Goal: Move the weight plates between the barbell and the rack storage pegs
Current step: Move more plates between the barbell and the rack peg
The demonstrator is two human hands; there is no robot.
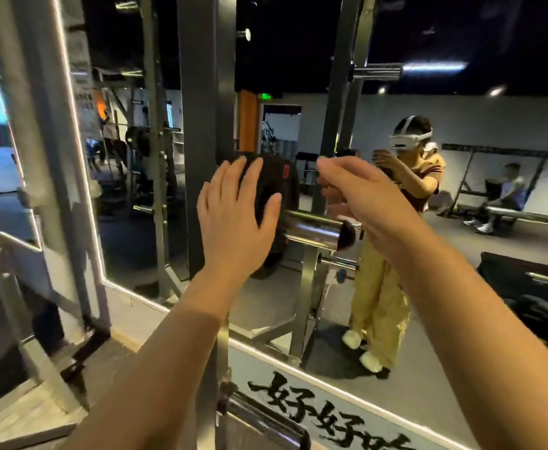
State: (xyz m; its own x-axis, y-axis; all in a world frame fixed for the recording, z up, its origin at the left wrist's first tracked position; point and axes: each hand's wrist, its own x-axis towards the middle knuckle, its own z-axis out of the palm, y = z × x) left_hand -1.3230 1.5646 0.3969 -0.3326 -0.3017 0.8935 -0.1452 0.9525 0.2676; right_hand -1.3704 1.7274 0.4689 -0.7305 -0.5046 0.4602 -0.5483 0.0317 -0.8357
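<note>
A black weight plate [277, 186] sits on a chrome sleeve [311, 229] that sticks out toward me beside the dark rack upright [201, 125]. My left hand [233, 219] is held flat with straight fingers in front of the plate's left half; I cannot tell whether it touches. My right hand [366, 196] hovers at the plate's right side, above the sleeve's end, fingers relaxed and holding nothing.
A wall mirror [461, 287] behind the rack reflects me and the gym. Another chrome peg [262, 420] juts out low on the upright. A slanted steel frame [38, 157] stands at the left. Painted lettering [324, 414] runs under the mirror.
</note>
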